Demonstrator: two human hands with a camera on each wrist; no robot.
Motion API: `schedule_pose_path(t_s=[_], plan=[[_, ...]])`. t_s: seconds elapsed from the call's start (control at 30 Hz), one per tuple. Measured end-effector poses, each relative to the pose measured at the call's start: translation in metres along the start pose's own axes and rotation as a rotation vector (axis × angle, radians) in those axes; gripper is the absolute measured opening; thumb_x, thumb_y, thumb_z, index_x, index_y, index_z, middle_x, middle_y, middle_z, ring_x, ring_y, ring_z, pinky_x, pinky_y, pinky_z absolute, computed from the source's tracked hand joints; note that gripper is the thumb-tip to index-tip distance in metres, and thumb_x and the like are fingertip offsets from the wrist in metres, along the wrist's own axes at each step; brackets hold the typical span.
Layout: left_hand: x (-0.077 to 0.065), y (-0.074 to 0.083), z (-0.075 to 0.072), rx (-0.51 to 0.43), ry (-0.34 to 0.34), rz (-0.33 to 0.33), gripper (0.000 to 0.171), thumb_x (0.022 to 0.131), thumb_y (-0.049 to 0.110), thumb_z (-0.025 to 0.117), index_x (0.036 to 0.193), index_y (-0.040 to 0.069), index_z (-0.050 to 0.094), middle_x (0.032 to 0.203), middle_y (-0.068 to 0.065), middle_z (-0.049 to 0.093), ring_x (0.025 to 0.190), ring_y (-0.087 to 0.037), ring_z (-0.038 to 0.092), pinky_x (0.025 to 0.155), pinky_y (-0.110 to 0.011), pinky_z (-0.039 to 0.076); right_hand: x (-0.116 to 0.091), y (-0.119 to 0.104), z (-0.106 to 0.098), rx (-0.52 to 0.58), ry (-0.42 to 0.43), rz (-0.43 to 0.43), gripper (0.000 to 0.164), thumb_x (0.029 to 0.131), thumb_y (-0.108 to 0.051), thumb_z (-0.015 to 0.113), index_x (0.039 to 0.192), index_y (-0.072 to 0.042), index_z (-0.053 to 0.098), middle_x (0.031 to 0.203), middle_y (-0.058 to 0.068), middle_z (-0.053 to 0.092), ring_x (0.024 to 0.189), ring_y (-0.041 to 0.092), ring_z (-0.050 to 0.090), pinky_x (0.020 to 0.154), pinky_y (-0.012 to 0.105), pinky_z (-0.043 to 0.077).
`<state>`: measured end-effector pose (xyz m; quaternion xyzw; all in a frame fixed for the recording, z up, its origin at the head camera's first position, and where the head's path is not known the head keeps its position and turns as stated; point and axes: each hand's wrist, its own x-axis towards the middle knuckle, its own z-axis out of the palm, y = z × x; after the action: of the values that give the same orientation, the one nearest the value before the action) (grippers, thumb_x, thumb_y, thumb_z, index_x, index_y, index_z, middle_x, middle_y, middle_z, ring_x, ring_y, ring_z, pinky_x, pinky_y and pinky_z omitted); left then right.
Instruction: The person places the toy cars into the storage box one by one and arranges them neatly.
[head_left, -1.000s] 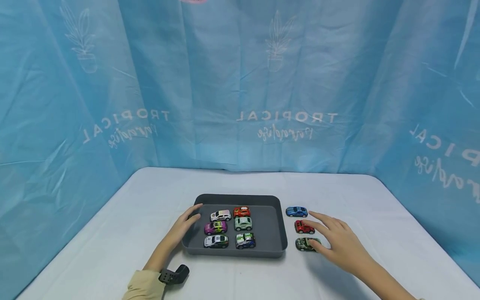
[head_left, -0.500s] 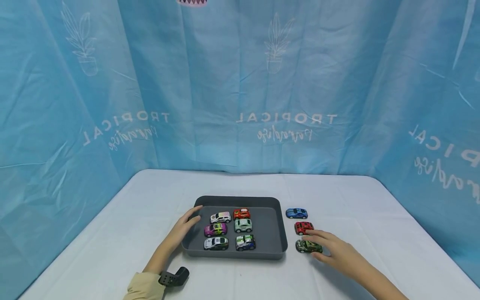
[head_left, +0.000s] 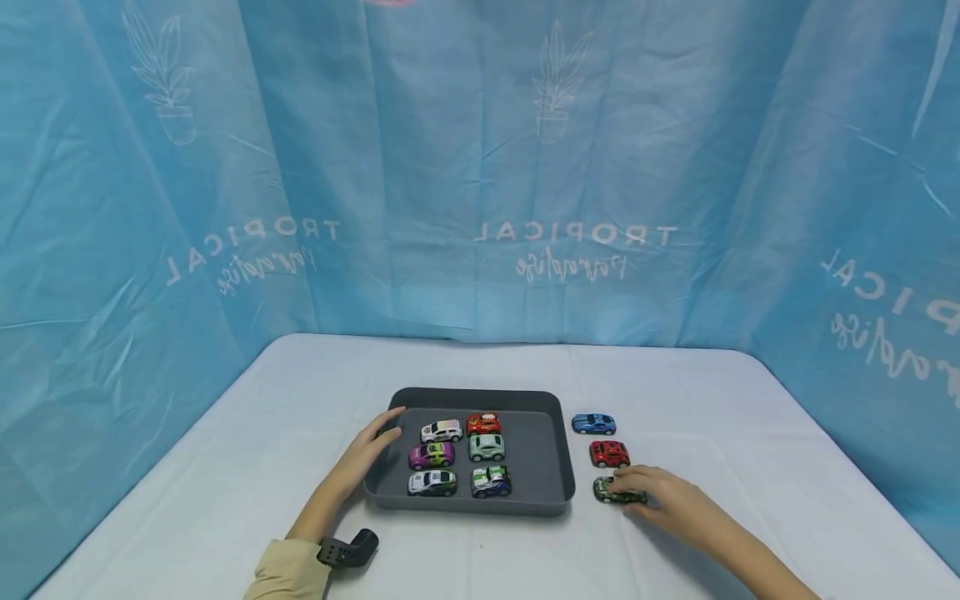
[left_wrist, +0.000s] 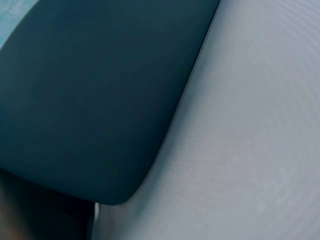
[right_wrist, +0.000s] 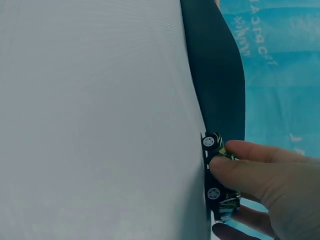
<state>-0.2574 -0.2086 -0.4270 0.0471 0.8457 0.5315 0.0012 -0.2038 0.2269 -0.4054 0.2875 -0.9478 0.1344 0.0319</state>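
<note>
In the head view, my left hand (head_left: 365, 448) rests at the left rim of a dark grey tray (head_left: 536, 492), its visible fingers fairly straight over the edge. Several toy cars stand in the tray, among them a purple one (head_left: 431, 455) and a mint one (head_left: 487, 447). To the right of the tray, my right hand (head_left: 675, 504) pinches a green camouflage toy car (head_left: 606, 490) that is low on the white table. The right wrist view shows my thumb (right_wrist: 230, 170) against that car's side. A red toy car (head_left: 610, 453) and a blue one (head_left: 593, 423) stand behind it.
A white cloth (head_left: 315, 375) covers the table. Blue printed curtains (head_left: 480, 167) close off the back and both sides. A black band (head_left: 348, 550) with a small device circles my left wrist. The tray's outer wall (left_wrist: 110, 100) fills much of the left wrist view.
My right hand has come down from above the loose cars and closed its fingers on the camouflage car, which has shifted slightly right. The left hand and the tray stay put.
</note>
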Motion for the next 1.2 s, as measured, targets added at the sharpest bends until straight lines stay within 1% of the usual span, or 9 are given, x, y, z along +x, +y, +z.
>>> schedule_pose_path(t_s=[0.2, 0.4, 0.6, 0.67, 0.83, 0.97, 1.1, 1.2], plan=[[-0.002, -0.001, 0.002, 0.006, -0.011, -0.004, 0.048, 0.094, 0.029, 0.044, 0.139, 0.013, 0.037, 0.148, -0.017, 0.026, 0.138, -0.040, 0.014, 0.108, -0.062, 0.015, -0.002, 0.007, 0.005, 0.029, 0.030, -0.029, 0.029, 0.078, -0.015, 0.068, 0.103, -0.031, 0.063, 0.105, -0.008, 0.064, 0.099, 0.017, 0.061, 0.080, 0.035, 0.053], [-0.002, -0.003, 0.003, 0.004, -0.008, -0.011, 0.048, 0.094, 0.030, 0.044, 0.139, 0.014, 0.036, 0.149, -0.016, 0.026, 0.138, -0.039, 0.015, 0.108, -0.062, 0.016, -0.005, 0.009, 0.005, 0.024, 0.045, -0.008, 0.035, 0.078, -0.015, 0.068, 0.109, -0.031, 0.064, 0.106, -0.007, 0.064, 0.098, 0.017, 0.062, 0.076, 0.033, 0.054], [0.001, -0.001, 0.000, 0.010, -0.009, 0.007, 0.048, 0.094, 0.031, 0.043, 0.139, 0.015, 0.037, 0.148, -0.016, 0.027, 0.138, -0.039, 0.016, 0.108, -0.061, 0.016, -0.005, 0.003, -0.007, 0.019, 0.101, 0.014, 0.037, 0.077, -0.014, 0.068, 0.110, -0.031, 0.064, 0.107, -0.005, 0.064, 0.098, 0.019, 0.062, 0.076, 0.033, 0.054], [0.002, 0.000, 0.000, 0.007, -0.006, 0.012, 0.048, 0.094, 0.031, 0.044, 0.139, 0.014, 0.037, 0.148, -0.016, 0.028, 0.138, -0.039, 0.016, 0.109, -0.061, 0.016, -0.006, 0.000, -0.013, 0.027, 0.129, 0.017, 0.037, 0.077, -0.012, 0.068, 0.110, -0.030, 0.064, 0.107, -0.005, 0.064, 0.098, 0.019, 0.063, 0.074, 0.031, 0.054], [0.004, 0.000, 0.000, 0.006, -0.003, 0.012, 0.049, 0.094, 0.031, 0.044, 0.139, 0.014, 0.037, 0.148, -0.015, 0.028, 0.138, -0.038, 0.017, 0.109, -0.060, 0.016, -0.005, -0.006, -0.028, 0.036, 0.147, 0.018, 0.039, 0.078, -0.014, 0.068, 0.113, -0.028, 0.063, 0.106, -0.005, 0.064, 0.095, 0.017, 0.063, 0.070, 0.028, 0.054], [0.003, -0.001, 0.000, 0.015, 0.001, 0.002, 0.049, 0.094, 0.032, 0.044, 0.139, 0.014, 0.037, 0.148, -0.016, 0.028, 0.138, -0.039, 0.017, 0.109, -0.060, 0.016, -0.001, -0.010, -0.036, 0.017, 0.190, -0.023, 0.039, 0.077, -0.014, 0.069, 0.113, -0.027, 0.064, 0.104, -0.006, 0.065, 0.091, 0.013, 0.063, 0.068, 0.026, 0.054], [0.002, -0.001, 0.000, 0.012, 0.006, -0.004, 0.049, 0.094, 0.032, 0.045, 0.139, 0.014, 0.037, 0.148, -0.016, 0.028, 0.138, -0.039, 0.017, 0.109, -0.060, 0.017, 0.007, -0.017, -0.039, -0.003, 0.265, -0.111, 0.041, 0.073, -0.011, 0.072, 0.111, -0.026, 0.064, 0.103, -0.006, 0.065, 0.089, 0.011, 0.064, 0.068, 0.024, 0.054], [0.001, -0.002, 0.001, 0.009, 0.009, -0.003, 0.048, 0.094, 0.031, 0.045, 0.138, 0.014, 0.038, 0.148, -0.017, 0.028, 0.138, -0.039, 0.017, 0.109, -0.060, 0.017, 0.013, -0.024, -0.039, 0.009, 0.285, -0.158, 0.042, 0.073, -0.009, 0.072, 0.111, -0.025, 0.064, 0.103, -0.006, 0.065, 0.090, 0.010, 0.064, 0.068, 0.023, 0.053]])
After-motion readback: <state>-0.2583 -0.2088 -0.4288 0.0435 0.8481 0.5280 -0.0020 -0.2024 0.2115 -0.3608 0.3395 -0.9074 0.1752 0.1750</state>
